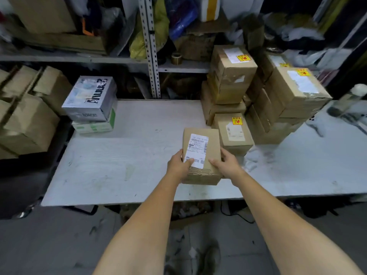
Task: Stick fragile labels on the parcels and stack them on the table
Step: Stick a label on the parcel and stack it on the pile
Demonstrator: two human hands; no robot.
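Parcel (213, 149) flat; long axis near-to-far

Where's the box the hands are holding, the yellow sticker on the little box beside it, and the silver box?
held box (201, 153): head view, on the white shipping label on its top.
yellow sticker (237, 121): head view, on its middle.
silver box (90, 95): head view, on its lettered top face.

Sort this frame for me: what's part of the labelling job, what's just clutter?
Job:
- parcel held by left hand and right hand, no yellow sticker showing
- stickered parcels stacked at right
- table

Clutter:
- printed grey box
- tape roll on the shelf
- brown cartons off the table's left
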